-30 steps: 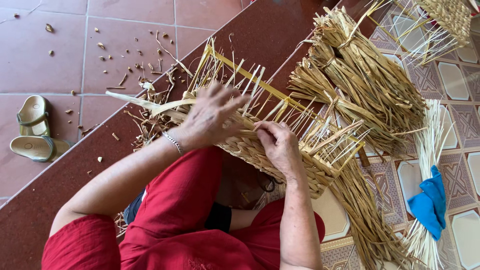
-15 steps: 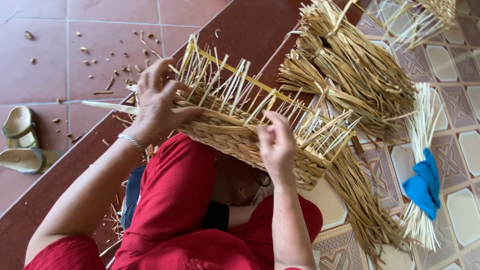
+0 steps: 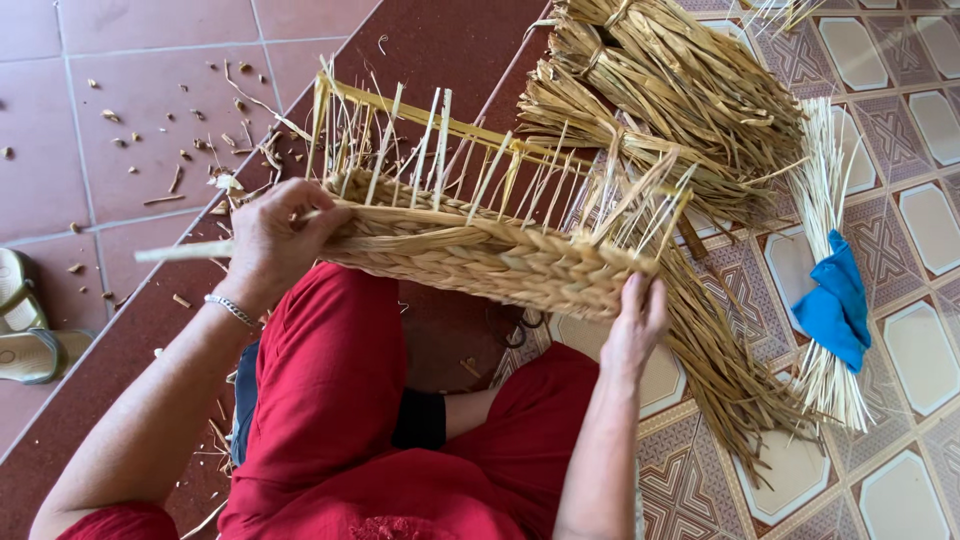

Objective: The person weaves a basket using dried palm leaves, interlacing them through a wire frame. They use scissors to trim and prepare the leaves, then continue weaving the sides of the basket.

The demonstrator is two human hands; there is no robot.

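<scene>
Gripping woven basket [image 3: 480, 255], left hand [image 3: 270, 240], right hand [image 3: 635, 325]

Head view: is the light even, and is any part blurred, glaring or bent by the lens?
Head view: soft, even daylight, with only faint shadow under the half-woven basket. No strong glare; the patterned floor tiles carry just a mild sheen. The left hand, the right hand and the straw bundles look sharp. The tile lines near the edges seem slightly curved, so some wide-angle distortion is likely.
</scene>
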